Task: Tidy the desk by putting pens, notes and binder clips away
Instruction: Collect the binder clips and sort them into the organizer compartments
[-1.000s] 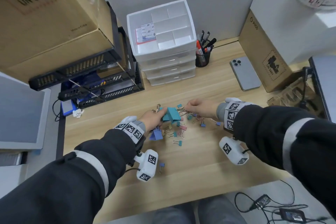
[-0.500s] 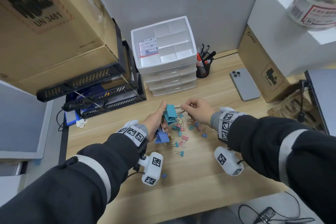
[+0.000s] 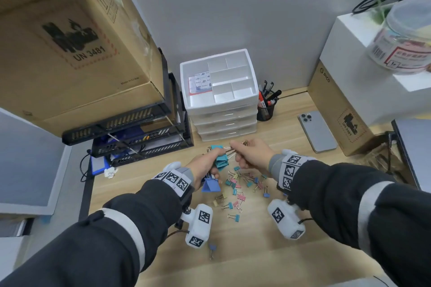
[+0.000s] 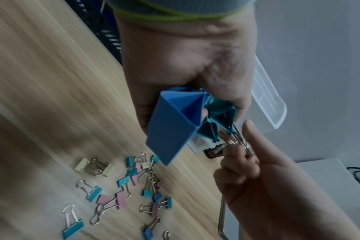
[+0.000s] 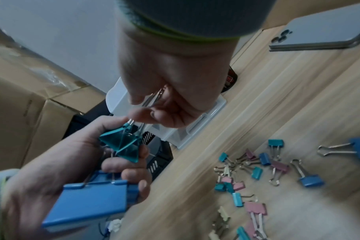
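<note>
Clips, large: teal binder clips (image 3: 221, 160) and blue binder clip (image 3: 211, 186) are gripped in left hand (image 3: 205, 168) above table (image 3: 268, 261). Wire handles are pinched by right hand (image 3: 250, 155) fingers, pointing right. Small clips (image 3: 240, 191) remain scattered directly below; drawer organiser (image 3: 221, 91) lies behind, approx. equally near both hands.

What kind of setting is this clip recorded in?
Most likely an office desk or workstation: a white drawer organizer, a pen cup and loose binder clips on a wooden desk beside stacked paper trays.
</note>
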`<move>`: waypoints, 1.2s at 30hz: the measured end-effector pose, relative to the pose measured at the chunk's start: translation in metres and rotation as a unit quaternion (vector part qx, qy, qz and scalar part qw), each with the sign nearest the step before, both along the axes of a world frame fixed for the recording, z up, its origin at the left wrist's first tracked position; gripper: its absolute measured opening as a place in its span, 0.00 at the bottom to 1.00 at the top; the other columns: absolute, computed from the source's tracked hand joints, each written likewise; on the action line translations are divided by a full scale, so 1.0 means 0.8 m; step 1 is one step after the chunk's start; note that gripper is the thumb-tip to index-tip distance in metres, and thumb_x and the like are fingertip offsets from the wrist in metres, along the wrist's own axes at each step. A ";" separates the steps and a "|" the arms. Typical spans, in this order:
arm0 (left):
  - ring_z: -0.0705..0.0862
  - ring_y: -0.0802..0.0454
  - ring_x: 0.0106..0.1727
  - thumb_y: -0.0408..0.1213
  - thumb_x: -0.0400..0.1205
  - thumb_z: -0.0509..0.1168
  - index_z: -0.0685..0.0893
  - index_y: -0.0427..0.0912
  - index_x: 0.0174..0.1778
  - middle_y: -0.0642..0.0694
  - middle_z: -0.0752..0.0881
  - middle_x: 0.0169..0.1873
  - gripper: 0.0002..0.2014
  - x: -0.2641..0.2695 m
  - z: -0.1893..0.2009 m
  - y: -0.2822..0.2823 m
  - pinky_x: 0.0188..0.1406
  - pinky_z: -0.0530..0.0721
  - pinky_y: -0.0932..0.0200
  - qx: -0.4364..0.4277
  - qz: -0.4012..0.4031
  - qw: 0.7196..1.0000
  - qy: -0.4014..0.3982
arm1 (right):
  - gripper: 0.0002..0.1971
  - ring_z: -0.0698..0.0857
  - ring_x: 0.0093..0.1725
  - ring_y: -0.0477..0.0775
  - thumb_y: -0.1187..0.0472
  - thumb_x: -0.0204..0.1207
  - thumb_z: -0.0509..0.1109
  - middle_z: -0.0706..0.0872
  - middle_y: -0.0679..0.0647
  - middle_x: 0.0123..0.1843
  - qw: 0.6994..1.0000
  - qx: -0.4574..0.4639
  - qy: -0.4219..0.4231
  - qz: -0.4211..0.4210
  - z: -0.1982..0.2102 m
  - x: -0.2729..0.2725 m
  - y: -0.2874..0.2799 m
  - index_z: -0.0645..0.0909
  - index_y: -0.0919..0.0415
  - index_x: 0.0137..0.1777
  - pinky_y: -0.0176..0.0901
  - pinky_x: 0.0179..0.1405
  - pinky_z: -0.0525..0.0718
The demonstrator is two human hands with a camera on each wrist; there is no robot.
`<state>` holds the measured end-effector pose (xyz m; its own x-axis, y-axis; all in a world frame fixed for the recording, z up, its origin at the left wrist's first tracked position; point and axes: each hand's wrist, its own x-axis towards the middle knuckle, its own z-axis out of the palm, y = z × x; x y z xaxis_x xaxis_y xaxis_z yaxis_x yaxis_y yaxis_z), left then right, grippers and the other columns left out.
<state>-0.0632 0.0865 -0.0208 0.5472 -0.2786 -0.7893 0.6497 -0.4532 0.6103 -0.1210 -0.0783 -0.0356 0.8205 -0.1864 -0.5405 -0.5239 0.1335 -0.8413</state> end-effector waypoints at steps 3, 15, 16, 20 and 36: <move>0.75 0.45 0.23 0.53 0.79 0.70 0.78 0.39 0.43 0.46 0.73 0.16 0.18 0.008 0.013 -0.008 0.45 0.81 0.45 -0.009 0.009 1.000 -0.028 | 0.13 0.76 0.23 0.46 0.53 0.81 0.75 0.81 0.52 0.26 0.992 0.114 0.014 -0.054 0.015 0.013 0.004 0.78 0.62 0.43 0.34 0.22 0.76; 0.74 0.50 0.21 0.56 0.76 0.76 0.81 0.35 0.52 0.47 0.72 0.17 0.26 0.099 0.112 -0.046 0.41 0.82 0.48 -0.083 0.046 0.989 -0.110 | 0.07 0.84 0.34 0.45 0.58 0.83 0.72 0.87 0.53 0.42 0.997 0.040 -0.060 -0.033 0.142 0.111 -0.047 0.83 0.61 0.55 0.33 0.28 0.80; 0.74 0.49 0.21 0.54 0.76 0.75 0.80 0.35 0.54 0.47 0.73 0.17 0.25 0.114 0.120 -0.052 0.41 0.82 0.48 -0.078 0.050 0.988 -0.122 | 0.08 0.85 0.36 0.46 0.59 0.83 0.72 0.89 0.56 0.45 0.996 0.010 -0.082 -0.034 0.158 0.125 -0.058 0.83 0.63 0.56 0.34 0.30 0.84; 0.72 0.49 0.25 0.30 0.80 0.66 0.78 0.35 0.41 0.46 0.71 0.19 0.04 0.160 0.143 -0.068 0.38 0.82 0.51 -0.065 0.052 0.986 -0.146 | 0.11 0.86 0.38 0.52 0.59 0.79 0.74 0.93 0.61 0.45 0.959 -0.254 -0.117 0.035 0.192 0.172 -0.104 0.89 0.69 0.48 0.47 0.46 0.89; 0.82 0.44 0.38 0.53 0.87 0.53 0.85 0.56 0.35 0.47 0.81 0.35 0.20 0.253 0.133 -0.161 0.43 0.76 0.51 0.022 -0.166 0.857 -0.487 | 0.14 0.87 0.52 0.59 0.48 0.81 0.72 0.91 0.52 0.51 0.736 -0.585 -0.127 0.315 0.194 0.238 -0.157 0.86 0.54 0.61 0.46 0.44 0.80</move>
